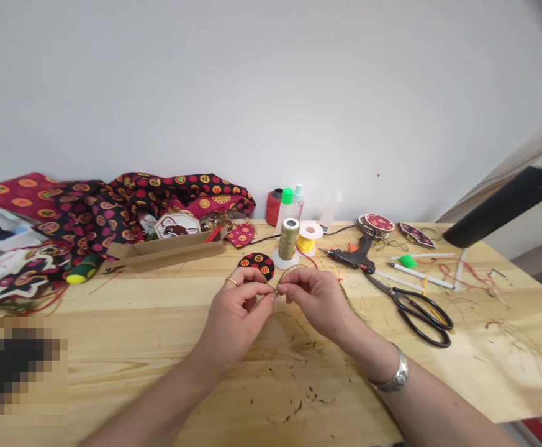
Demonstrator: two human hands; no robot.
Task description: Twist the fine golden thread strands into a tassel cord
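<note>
Over the middle of the table my left hand and my right hand meet fingertip to fingertip. Each is closed in a pinch on a thin olive-gold cord, part of which arcs up behind my right fingers. The exact point of contact is small and partly hidden by the fingertips. Just behind my left fingers lies a round patterned fabric disc, black with red and yellow motifs. A cone of olive thread stands upright beyond my hands, beside a spool of yellow cord.
Black-handled scissors and a glue gun lie to the right. Bottles, one green-capped, stand by the wall. Patterned fabric and a cardboard tray are at the left. Dark scraps litter the front.
</note>
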